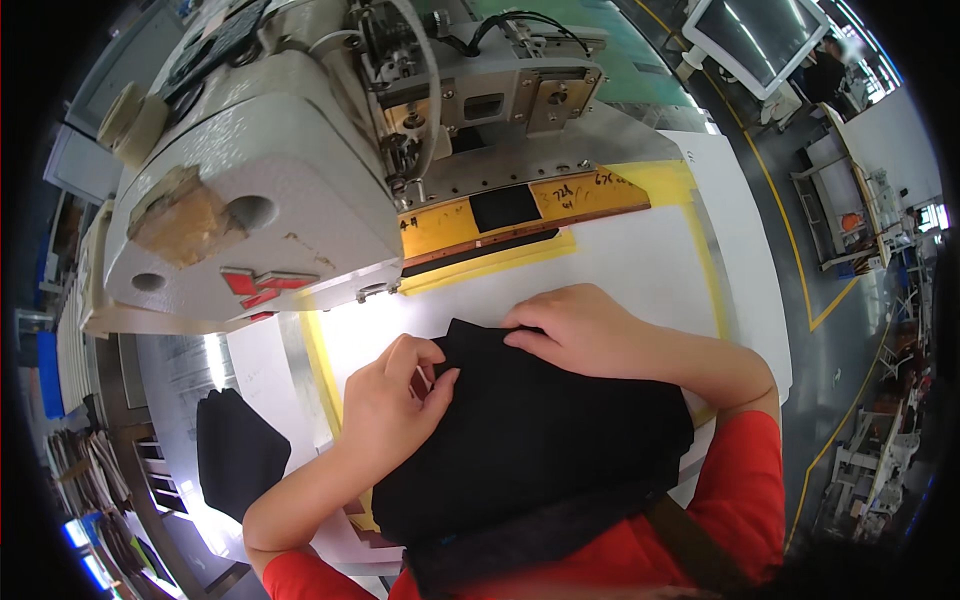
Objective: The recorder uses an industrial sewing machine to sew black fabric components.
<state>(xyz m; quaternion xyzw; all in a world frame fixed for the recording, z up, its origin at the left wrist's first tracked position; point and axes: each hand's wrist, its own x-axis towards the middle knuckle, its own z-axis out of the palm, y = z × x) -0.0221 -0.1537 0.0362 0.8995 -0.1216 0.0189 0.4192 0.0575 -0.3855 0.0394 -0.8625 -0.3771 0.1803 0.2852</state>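
Machine head (290, 150), nearer left hand (393, 405) than right hand (580, 330), is faced by black cloth (540, 440) pinched by both, spread bodyward of them.

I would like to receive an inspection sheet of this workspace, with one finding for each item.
Surface: white board edged with yellow tape.
Job's things: black cloth in front of a pale machine.
Clutter: smaller black piece lying apart, at left.
Hands: right hand pinches the cloth's upper edge; left hand is at its upper left corner, grip unclear.
Cables: black cables and a white tube on the machine.
Surroundings: monitor, yellow floor lines, a person in the background.
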